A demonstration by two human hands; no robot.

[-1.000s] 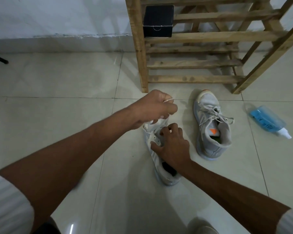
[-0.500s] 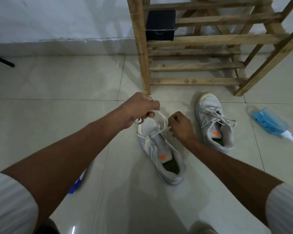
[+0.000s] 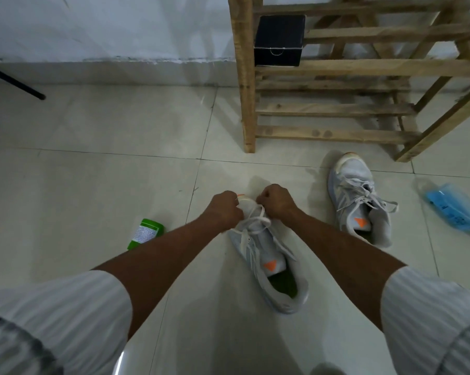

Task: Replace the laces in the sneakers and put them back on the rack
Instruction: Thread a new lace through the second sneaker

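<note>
At centre frame my left hand [image 3: 224, 211] and right hand [image 3: 275, 203], both curled tight on the white lace [image 3: 258, 221], meet over the toe of the near sneaker [image 3: 267, 249], whose length runs down-right toward me, with the rack [image 3: 246, 77] beyond at upper right.

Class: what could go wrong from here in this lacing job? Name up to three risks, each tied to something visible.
1. Both the left hand and right hand grip the white lace at the toe of the nearer grey-white sneaker; an uneven pull could leave unequal ends.
2. Nothing pins that sneaker, so it may slide on the glossy tiled floor.
3. The green labelled container lying close by could get knocked.
</note>
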